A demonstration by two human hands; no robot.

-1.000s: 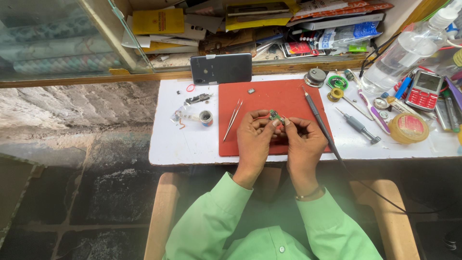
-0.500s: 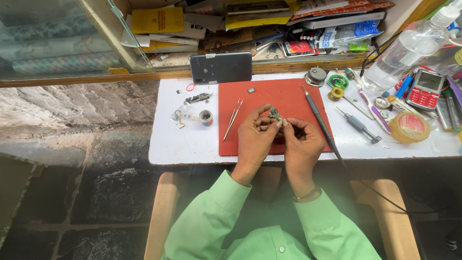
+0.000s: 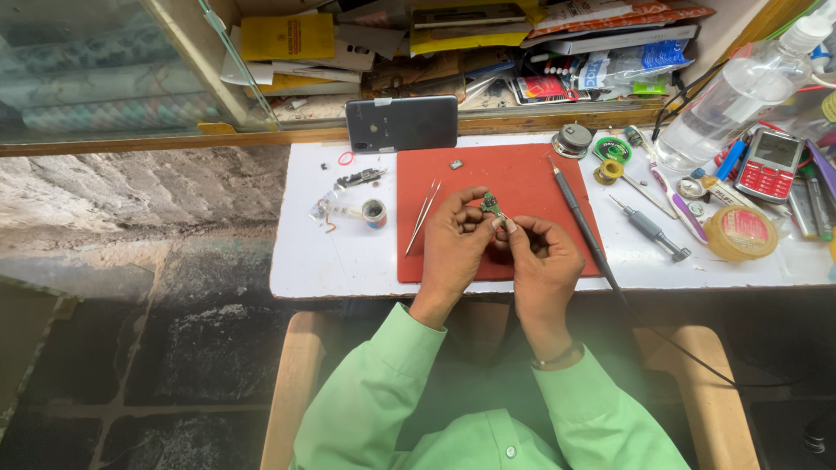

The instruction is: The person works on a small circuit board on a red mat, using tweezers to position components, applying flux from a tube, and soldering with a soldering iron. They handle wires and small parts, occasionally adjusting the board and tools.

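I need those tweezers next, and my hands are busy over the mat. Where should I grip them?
Grip the tweezers mid-shaft from above. They lie flat along the red mat's left edge, tips pointing away, clear of the left hand.

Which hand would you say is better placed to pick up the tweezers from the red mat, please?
Left, probably. The tweezers lie on the red mat just beside the left hand, while the right hand sits farther off. Both hands pinch the small green circuit board.

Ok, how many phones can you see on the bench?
2: a dark smartphone lying at the red mat's back edge, and a red keypad phone far right. The cluttered shelf may hide others.
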